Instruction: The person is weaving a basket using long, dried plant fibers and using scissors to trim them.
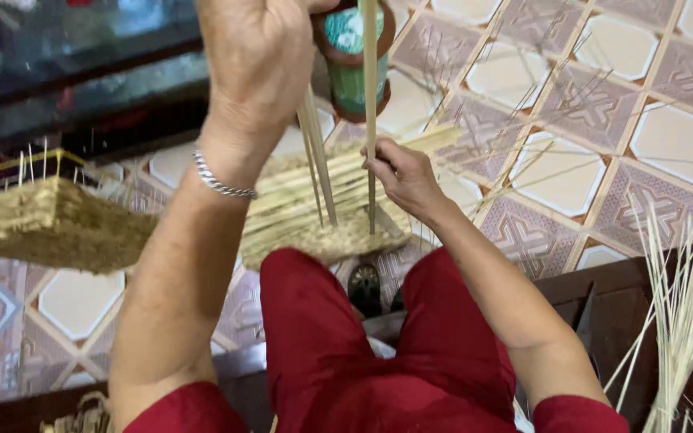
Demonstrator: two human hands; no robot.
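Overhead, left hand [258, 56] raised near the camera, fist clenched around a few thin bamboo strips [316, 152] slanting down toward the lap. Lower down, right hand [404, 175] pinching 1 upright flat strip [370, 88] between thumb and fingertips, grip set low on it, most of its length rising above the fingers. Woven straw piece [322, 210] lying under both hands, across red-trousered knees [314, 321]. Behind the upright strip, a round green spool [348, 60] with brown rims and a pale label band. Second woven piece [50, 220] at left; loose pale strips [683, 313] at right, over patterned tiles [675, 140].
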